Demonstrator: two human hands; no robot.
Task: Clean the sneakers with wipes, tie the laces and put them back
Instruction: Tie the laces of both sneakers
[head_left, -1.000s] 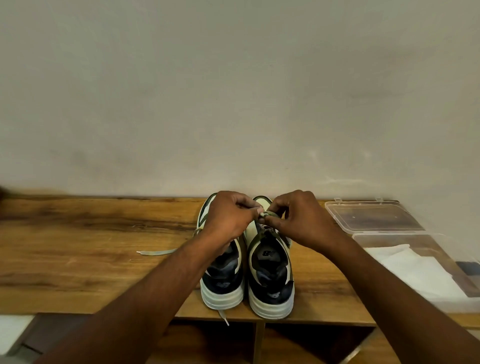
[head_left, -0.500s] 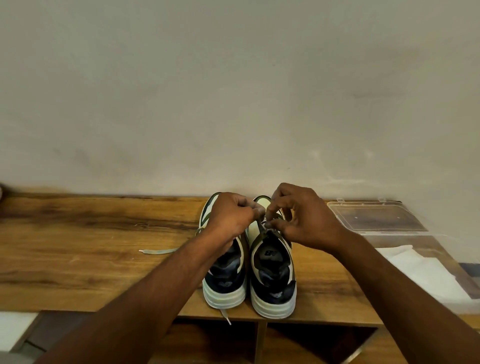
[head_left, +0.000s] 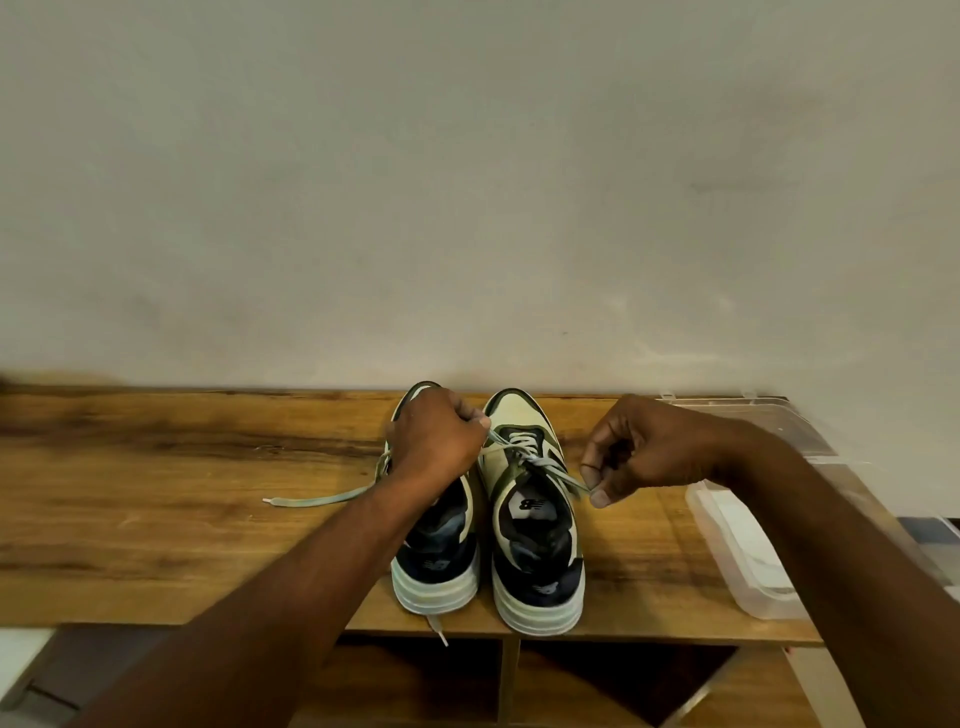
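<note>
standing side by side on the wooden shelf top (head_left: 156, 519), the two sneakers point their toes at the wall (head_left: 467, 182) and their heels toward the person, so each long axis runs straight from the near edge to the far one. the right sneaker (head_left: 535, 525) sits with its heel just over the front edge, and the left sneaker (head_left: 441, 545) touches it or nearly so along the inner side. the left hand (head_left: 436, 441) is curled into a fist over the left sneaker's front, gripping one end of the right sneaker's lace (head_left: 524, 457) at its fingertips. the right hand (head_left: 639, 452) hovers just right of the right sneaker, thumb and forefinger pinching the other end of that lace, which is stretched out low to the side. the lace crosses in a first knot over the tongue. a loose lace (head_left: 317, 500) from the left sneaker trails flat across the wood to the left, and another loose tip (head_left: 438, 629) hangs over the front edge beneath the left heel. a clear plastic box (head_left: 737, 545) lies at the right end of the shelf top, its lid (head_left: 748, 421) open behind it against the wall.
</note>
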